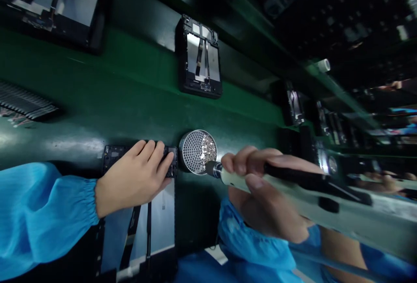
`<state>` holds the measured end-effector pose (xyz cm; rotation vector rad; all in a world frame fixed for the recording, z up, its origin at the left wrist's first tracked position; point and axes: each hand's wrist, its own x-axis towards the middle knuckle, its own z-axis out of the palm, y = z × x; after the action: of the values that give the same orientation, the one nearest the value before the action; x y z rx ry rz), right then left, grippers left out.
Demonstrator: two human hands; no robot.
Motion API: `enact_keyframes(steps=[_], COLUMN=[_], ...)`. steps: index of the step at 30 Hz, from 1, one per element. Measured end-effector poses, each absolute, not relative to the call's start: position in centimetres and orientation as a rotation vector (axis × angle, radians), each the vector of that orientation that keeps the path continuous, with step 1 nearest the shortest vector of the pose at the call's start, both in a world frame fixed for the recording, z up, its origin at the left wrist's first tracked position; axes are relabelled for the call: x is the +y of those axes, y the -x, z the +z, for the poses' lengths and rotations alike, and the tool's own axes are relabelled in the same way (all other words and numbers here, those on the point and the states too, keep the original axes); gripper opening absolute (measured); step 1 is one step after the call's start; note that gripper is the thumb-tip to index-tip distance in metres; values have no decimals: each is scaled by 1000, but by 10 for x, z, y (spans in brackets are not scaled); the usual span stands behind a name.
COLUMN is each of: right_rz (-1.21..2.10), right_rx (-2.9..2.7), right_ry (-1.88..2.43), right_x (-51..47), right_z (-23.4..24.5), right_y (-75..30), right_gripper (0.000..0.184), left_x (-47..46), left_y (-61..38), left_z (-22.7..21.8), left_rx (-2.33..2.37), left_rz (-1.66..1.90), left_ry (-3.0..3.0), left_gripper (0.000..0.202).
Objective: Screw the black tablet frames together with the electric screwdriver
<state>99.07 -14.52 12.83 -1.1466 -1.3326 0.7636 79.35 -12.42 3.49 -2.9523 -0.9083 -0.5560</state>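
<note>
My left hand [137, 174] lies over the top end of an opened phone body [163, 218]. Its fingers are stretched out, with the thumb apart near the right edge. Silver backing and two dark ribbon cables show below the hand. In my right fist [263, 191] is a pale electric screwdriver [293, 196] with a black lever, slightly blurred. Its dark tip is at the lower right rim of a round metal screw dish [198, 151]. The dish has a grid of holes, and small shiny screws lie over its right half. Whether a screw sits on the tip cannot be seen.
A stack of opened phone bodies [202, 57] stands beyond the dish on the green bench [130, 96]. Another stack [65, 9] is at the upper left. Thin grey parts with wires [26, 102] lie at the left. A co-worker's hand [381, 183] is blurred at the right.
</note>
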Motion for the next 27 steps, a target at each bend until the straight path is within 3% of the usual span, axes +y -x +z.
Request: enact_keyframes(steps=[27], right_rz=[800], right_rx=[-1429], right_ry=[1006], right_x=[-107], right_z=[100], right_y=[-958], right_gripper=[28], left_x=[-122], left_y=[-796], left_z=[45], left_rx=[-880], left_rz=[-553], left_ry=[2982], left_gripper=[46])
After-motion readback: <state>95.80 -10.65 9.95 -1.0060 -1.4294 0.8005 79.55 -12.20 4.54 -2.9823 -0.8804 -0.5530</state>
